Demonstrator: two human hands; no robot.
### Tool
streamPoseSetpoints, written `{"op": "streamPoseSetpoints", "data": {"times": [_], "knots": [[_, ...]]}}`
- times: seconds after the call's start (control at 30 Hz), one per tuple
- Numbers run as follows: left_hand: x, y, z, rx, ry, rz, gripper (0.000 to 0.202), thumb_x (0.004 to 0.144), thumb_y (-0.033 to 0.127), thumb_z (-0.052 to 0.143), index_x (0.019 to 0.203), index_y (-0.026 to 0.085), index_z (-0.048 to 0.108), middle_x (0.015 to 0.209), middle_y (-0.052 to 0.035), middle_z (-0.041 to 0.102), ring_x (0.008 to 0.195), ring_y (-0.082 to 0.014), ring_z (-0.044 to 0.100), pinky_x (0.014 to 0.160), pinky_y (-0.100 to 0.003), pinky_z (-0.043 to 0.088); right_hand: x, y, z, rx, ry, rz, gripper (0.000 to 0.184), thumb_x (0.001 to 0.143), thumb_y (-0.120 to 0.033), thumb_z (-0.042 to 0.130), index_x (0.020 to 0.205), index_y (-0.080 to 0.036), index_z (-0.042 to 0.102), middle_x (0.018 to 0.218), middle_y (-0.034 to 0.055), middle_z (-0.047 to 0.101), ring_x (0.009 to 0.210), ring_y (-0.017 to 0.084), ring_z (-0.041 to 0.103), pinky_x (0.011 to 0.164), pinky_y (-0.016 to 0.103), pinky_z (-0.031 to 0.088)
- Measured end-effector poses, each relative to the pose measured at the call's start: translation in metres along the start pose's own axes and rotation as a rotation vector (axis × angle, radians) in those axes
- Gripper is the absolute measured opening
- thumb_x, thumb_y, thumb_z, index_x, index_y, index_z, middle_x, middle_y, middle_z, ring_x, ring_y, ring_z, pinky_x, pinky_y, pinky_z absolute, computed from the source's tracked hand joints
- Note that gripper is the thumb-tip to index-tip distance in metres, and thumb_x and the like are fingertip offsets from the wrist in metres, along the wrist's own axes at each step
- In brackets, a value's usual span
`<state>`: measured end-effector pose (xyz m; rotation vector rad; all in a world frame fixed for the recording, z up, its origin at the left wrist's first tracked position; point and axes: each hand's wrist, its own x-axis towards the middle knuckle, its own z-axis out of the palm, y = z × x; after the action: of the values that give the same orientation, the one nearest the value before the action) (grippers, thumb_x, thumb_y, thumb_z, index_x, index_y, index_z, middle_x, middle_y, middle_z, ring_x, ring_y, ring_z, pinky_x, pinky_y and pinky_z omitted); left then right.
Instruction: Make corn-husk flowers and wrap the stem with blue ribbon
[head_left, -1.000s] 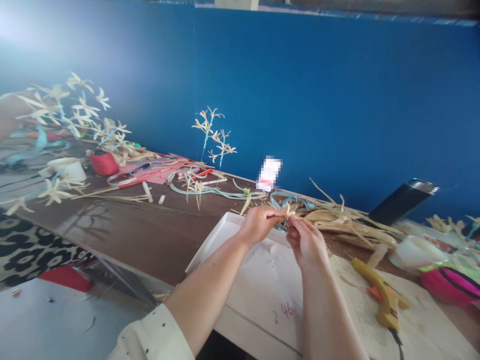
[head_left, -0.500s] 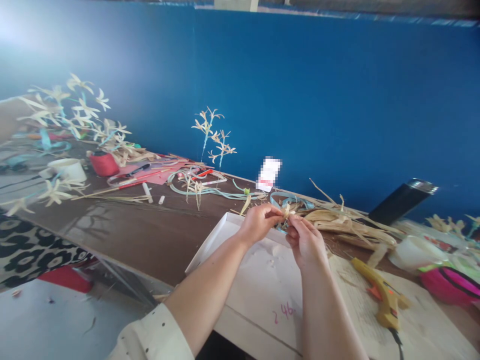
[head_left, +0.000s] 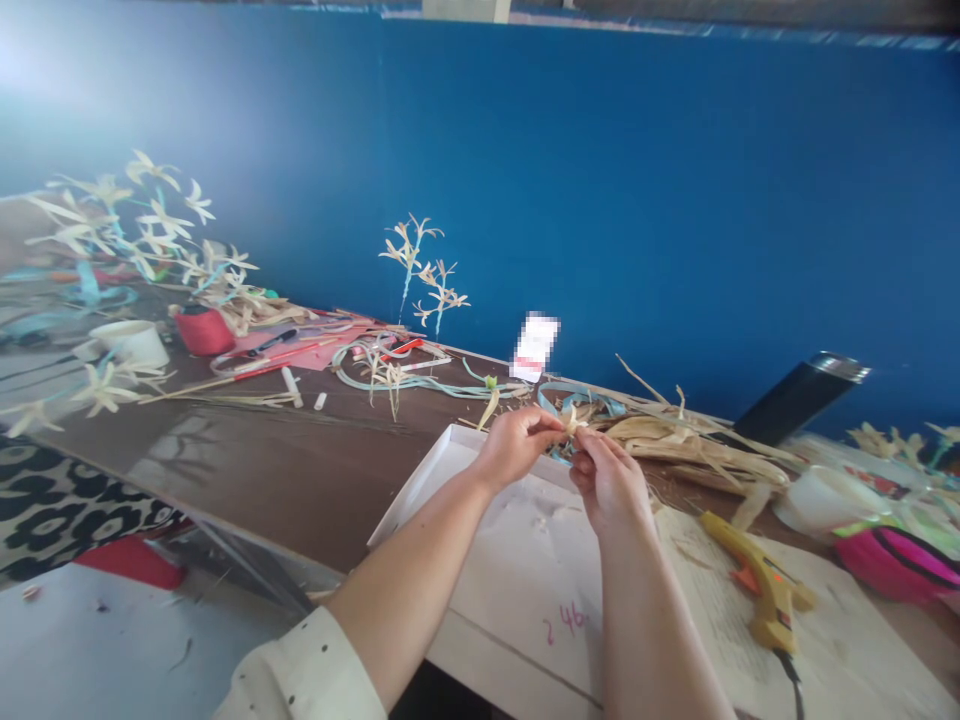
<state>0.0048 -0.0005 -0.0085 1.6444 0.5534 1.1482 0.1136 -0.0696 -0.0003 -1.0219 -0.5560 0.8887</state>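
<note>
Both my hands meet above the far edge of a shallow white tray. My left hand pinches a small pale straw flower from the left. From the right, the fingertips of my right hand close on the same flower. A heap of dried straw leaves lies just behind the hands, with a light blue ribbon beside it.
A yellow glue gun lies on a pale board to the right, near a white cup, a pink pouch and a black flask. Finished straw flower sprays, a red spool and cords cover the brown table's left part.
Both hands keep pinching the straw flower with only slight finger movement. The view has shifted a little.
</note>
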Motion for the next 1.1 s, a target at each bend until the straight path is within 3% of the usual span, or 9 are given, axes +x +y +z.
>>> {"op": "streamPoseSetpoints", "data": {"times": [0.57,0.83,0.93,1.1], "knots": [[-0.0001,0.0000,0.0005,-0.017,0.008,-0.051,0.016,0.071,0.027,0.067,0.079,0.014,0.069,0.079,-0.0043,0.069,0.075,-0.0154,0.063,0.069,-0.024,0.048,0.0009,0.0006,-0.0022,0.037,-0.036,0.008,0.022,0.058,-0.028,0.079,0.067,-0.015,0.065,0.063,-0.0034,0.052,0.045,0.002,0.033,0.036,0.014,0.021],[0.0006,-0.0012,-0.0008,-0.068,-0.015,-0.082,0.027,0.070,0.031,0.069,0.091,0.013,0.069,0.087,-0.0069,0.071,0.081,-0.0177,0.064,0.073,-0.027,0.049,0.0002,0.0001,-0.0020,0.031,-0.039,0.005,0.022,0.058,-0.027,0.080,0.068,-0.015,0.064,0.064,-0.0031,0.053,0.045,0.002,0.032,0.036,0.014,0.021],[-0.0002,-0.0028,-0.0019,-0.038,-0.055,-0.076,0.026,0.072,0.033,0.066,0.090,0.015,0.071,0.088,-0.0062,0.071,0.085,-0.0189,0.064,0.077,-0.028,0.049,-0.0007,-0.0006,-0.0007,0.020,-0.036,0.002,0.023,0.057,-0.027,0.080,0.069,-0.016,0.064,0.064,-0.0034,0.054,0.045,0.002,0.033,0.037,0.015,0.021],[-0.0008,-0.0021,-0.0017,-0.015,-0.028,-0.098,0.025,0.071,0.035,0.066,0.085,0.015,0.072,0.083,-0.0041,0.071,0.080,-0.0175,0.063,0.074,-0.027,0.048,-0.0013,-0.0005,0.0007,-0.003,-0.006,-0.022,0.024,0.056,-0.029,0.081,0.068,-0.017,0.064,0.064,-0.0030,0.056,0.044,0.002,0.033,0.036,0.015,0.020]]}}
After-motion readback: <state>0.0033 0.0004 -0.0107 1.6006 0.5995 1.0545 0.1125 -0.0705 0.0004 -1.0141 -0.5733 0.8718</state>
